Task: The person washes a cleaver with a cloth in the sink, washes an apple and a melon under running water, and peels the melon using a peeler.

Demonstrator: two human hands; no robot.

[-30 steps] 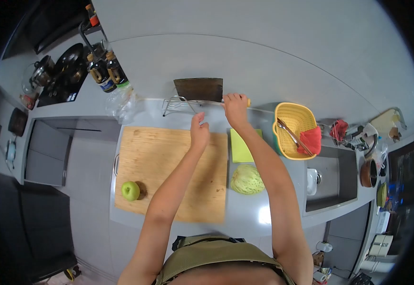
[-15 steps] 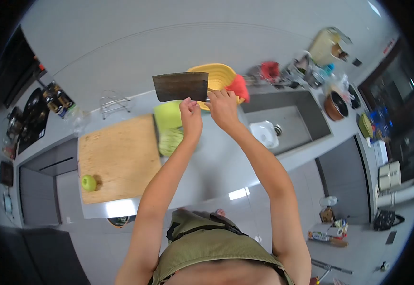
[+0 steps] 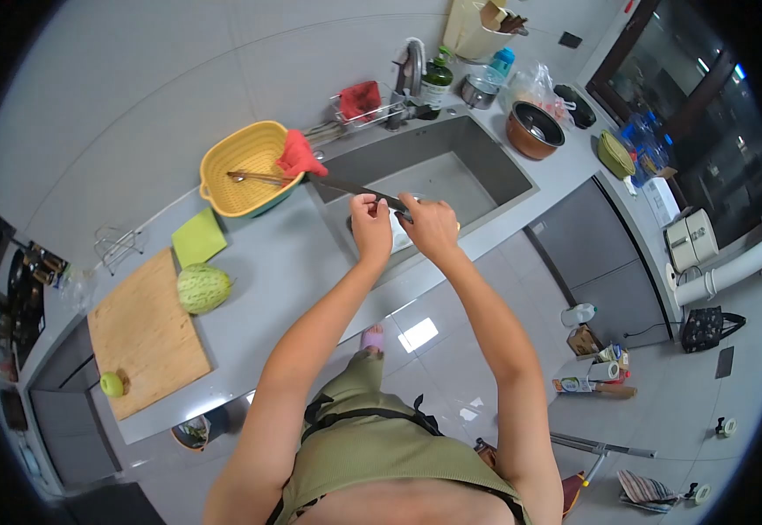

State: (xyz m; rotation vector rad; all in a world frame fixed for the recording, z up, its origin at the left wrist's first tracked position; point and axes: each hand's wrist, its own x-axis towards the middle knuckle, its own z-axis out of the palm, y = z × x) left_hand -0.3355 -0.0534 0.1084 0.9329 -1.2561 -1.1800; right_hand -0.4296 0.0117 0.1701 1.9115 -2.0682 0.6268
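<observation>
My right hand (image 3: 432, 229) is closed round the handle of a cleaver (image 3: 346, 185), held over the near left part of the sink (image 3: 451, 179). The dark blade shows nearly edge-on and points left. Close against the blade near the handle, my left hand (image 3: 370, 232) has its fingers curled together on it; the exact contact is partly hidden. Behind my hands, a white dish (image 3: 401, 234) in the sink shows in part. A yellow basket (image 3: 223, 157) left of the sink holds what look like chopsticks and a spoon, with a red cloth (image 3: 299, 156) over its rim.
A striped green melon (image 3: 204, 289) sits beside a wooden cutting board (image 3: 149, 337), with a green apple (image 3: 112, 383) on its corner. A green square mat (image 3: 199, 237) lies behind the melon. A faucet (image 3: 412, 70) rises behind the sink; a brown pot (image 3: 535, 130) stands to its right.
The view and my body have turned right, from the counter to the sink. The cleaver has come over the sink and rotated from broadside to nearly edge-on. Both hands stay at it.
</observation>
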